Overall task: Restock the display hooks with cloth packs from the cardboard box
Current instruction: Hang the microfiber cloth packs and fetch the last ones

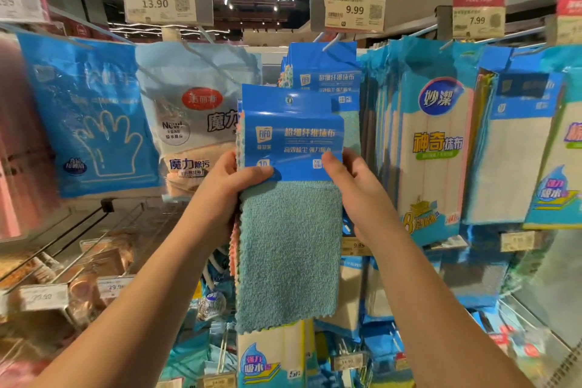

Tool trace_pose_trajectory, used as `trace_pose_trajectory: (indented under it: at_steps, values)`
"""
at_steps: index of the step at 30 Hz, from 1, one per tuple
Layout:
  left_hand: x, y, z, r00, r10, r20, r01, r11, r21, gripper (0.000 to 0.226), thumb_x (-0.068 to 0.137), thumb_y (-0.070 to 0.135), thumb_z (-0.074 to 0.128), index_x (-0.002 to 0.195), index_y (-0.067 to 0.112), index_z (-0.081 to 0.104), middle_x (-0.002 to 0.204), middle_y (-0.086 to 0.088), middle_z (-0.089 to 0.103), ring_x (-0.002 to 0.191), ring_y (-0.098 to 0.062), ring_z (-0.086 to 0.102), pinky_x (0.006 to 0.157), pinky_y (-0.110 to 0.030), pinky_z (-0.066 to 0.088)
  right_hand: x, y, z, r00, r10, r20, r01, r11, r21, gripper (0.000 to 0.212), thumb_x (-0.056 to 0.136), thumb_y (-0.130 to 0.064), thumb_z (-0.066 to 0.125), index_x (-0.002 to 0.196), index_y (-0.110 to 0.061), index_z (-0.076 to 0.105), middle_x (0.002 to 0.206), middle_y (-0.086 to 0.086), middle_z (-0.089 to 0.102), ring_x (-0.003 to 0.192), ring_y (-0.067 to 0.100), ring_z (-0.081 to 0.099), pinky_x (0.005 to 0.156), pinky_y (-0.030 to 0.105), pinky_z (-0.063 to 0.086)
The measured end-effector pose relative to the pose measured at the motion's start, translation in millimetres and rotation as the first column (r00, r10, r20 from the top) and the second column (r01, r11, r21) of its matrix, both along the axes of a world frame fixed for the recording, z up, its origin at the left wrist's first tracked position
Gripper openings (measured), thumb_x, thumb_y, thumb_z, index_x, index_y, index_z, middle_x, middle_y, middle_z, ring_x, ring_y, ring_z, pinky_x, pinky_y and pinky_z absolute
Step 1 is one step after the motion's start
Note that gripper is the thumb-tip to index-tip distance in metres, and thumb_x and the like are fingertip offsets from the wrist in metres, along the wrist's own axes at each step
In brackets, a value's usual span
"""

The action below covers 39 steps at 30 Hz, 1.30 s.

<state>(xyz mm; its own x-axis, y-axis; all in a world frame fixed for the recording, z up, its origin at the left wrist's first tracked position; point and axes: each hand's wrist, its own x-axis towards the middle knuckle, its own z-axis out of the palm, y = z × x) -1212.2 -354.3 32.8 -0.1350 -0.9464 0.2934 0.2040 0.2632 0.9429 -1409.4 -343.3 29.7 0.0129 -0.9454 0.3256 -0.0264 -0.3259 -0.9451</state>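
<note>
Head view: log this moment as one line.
phase: hanging | both hands grip cloth packs | left hand | right hand | target: hook under 9.99 tag | packs below hook, not yet on

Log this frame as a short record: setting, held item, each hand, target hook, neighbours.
setting: shop display of hanging packs
held item: cloth pack, blue header, teal cloth, upright
left hand: grips pack's left edge
right hand: grips pack's right edge
target hook: above pack, already carrying matching packs; held pack not yet on it
price tag: 9.99
neighbours: glove pack far left
</note>
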Motion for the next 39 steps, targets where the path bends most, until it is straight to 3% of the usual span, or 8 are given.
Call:
trace_pose_trajectory:
  at_steps: [3,7,12,15,18,21,24,39]
  values:
    - [-8,-2,-2,0.998,0.028,0.061,-0.026,0.999,-0.035,0.072,0.067,0.024,0.085,0.130,0.008,0.052,0.117,-0.016,0.072,0.103,-0.035,0.071,0.095,-0.054,0.055,-1,-1,-5,0.997,-0.068,0.032,0.069,0.998,-0.011,0.011,0.087,-0.049,0.065,0.094,-0.050,0.056,0.091,-0.036,0.068,0.093,-0.012,0.064,0.097,0.035,0.048]
    - [-13,-1,-4,0.985,0.099,0.141,-0.084,0.990,-0.113,0.050,0.074,0.019,0.084,0.119,0.018,0.062,0.113,-0.007,0.075,0.103,-0.028,0.072,0.097,-0.053,0.054,-2,3,-10,0.991,-0.088,0.100,0.092,0.995,-0.034,0.018,0.091,-0.040,0.065,0.097,-0.050,0.052,0.087,-0.036,0.067,0.086,-0.012,0.064,0.094,0.036,0.051]
    - [-15,6,-4,0.957,0.208,0.200,-0.181,0.973,-0.145,0.045,0.085,0.050,0.071,0.120,0.025,0.060,0.112,0.008,0.075,0.103,-0.013,0.072,0.097,-0.049,0.053,-7,3,-7,0.979,-0.025,0.204,0.027,1.000,-0.008,0.029,0.087,-0.036,0.067,0.113,-0.032,0.055,0.106,-0.019,0.073,0.103,0.000,0.067,0.097,0.032,0.052]
    - [-8,8,-4,0.946,0.283,0.157,-0.266,0.956,-0.123,0.026,0.094,0.053,0.061,0.108,0.032,0.066,0.104,0.007,0.077,0.098,-0.017,0.073,0.094,-0.055,0.054,-20,0,-1,0.969,-0.044,0.243,0.052,0.998,-0.029,0.016,0.095,-0.027,0.062,0.103,-0.032,0.049,0.090,-0.031,0.070,0.087,-0.014,0.065,0.081,0.018,0.052]
    - [4,12,0,0.941,0.321,0.102,-0.309,0.944,-0.116,0.026,0.092,0.057,0.061,0.107,0.037,0.069,0.106,0.007,0.076,0.099,-0.017,0.073,0.091,-0.054,0.056,-33,-4,14,0.948,-0.096,0.303,0.111,0.993,-0.034,0.019,0.095,-0.023,0.064,0.113,-0.028,0.058,0.109,-0.006,0.074,0.105,0.015,0.070,0.095,0.045,0.054]
    - [13,16,4,0.944,0.329,0.011,-0.326,0.940,-0.103,0.019,0.099,0.043,0.057,0.109,0.030,0.068,0.106,0.004,0.077,0.097,-0.016,0.074,0.088,-0.046,0.058,-46,-16,30,0.936,-0.155,0.315,0.187,0.980,-0.073,0.028,0.093,-0.024,0.066,0.120,-0.020,0.058,0.117,0.001,0.072,0.111,0.022,0.067,0.103,0.053,0.048]
    - [14,24,10,0.946,0.322,-0.036,-0.324,0.940,-0.104,0.018,0.101,0.040,0.055,0.108,0.028,0.066,0.100,0.007,0.078,0.088,-0.010,0.075,0.071,-0.031,0.061,-53,-28,46,0.941,-0.173,0.291,0.206,0.975,-0.087,0.032,0.094,-0.023,0.066,0.124,-0.015,0.057,0.118,0.003,0.071,0.110,0.021,0.068,0.102,0.052,0.049]
    - [10,42,21,0.961,0.198,-0.195,-0.204,0.979,-0.010,0.025,0.099,0.036,0.056,0.114,0.019,0.067,0.094,-0.004,0.078,0.078,-0.018,0.075,0.058,-0.029,0.059,-44,-64,92,0.973,-0.146,0.177,0.165,0.981,-0.098,0.033,0.095,-0.030,0.066,0.124,-0.018,0.058,0.111,-0.002,0.073,0.096,0.013,0.072,0.088,0.041,0.058]
